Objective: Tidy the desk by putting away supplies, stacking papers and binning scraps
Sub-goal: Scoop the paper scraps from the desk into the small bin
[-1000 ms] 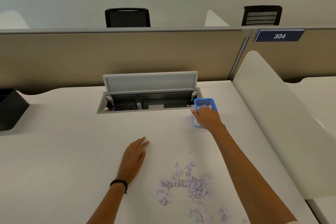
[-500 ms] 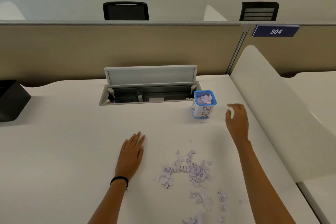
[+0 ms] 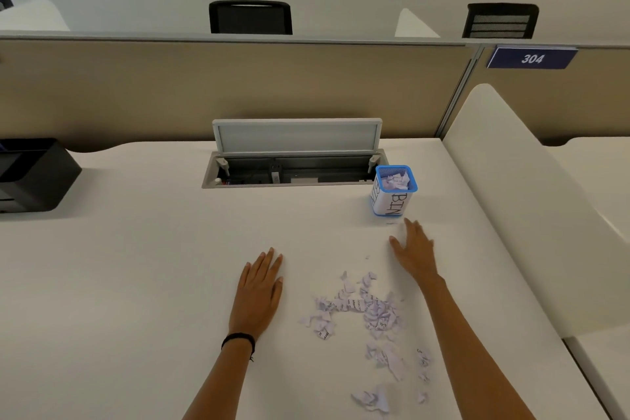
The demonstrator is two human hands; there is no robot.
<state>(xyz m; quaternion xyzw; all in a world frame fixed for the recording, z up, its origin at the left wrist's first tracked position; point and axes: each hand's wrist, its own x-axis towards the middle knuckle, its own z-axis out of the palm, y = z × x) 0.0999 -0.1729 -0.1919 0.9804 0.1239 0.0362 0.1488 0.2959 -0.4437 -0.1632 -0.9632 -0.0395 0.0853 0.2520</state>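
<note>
Left hand [image 3: 258, 290] lies flat on the white surface [image 3: 136, 283], fingers together and extended, holding nothing; a black band [image 3: 238, 339] circles its wrist. Right hand [image 3: 414, 249] is spread open, palm down and empty, just in front of the blue-rimmed bin [image 3: 392, 190], apart from it. The bin — labelled "BIN" and holding crumpled paper — stands upright at the right end of the open cable tray [image 3: 293, 172], whose lid [image 3: 296, 135] is raised. Torn paper scraps [image 3: 368, 314] lie scattered between the two forearms and trail toward the near edge. The surface left of the left hand is bare as far as the black box [image 3: 34, 174] at the left edge. A white side panel [image 3: 531, 201] bounds the right edge; a beige partition [image 3: 170, 89] closes the far side.
</note>
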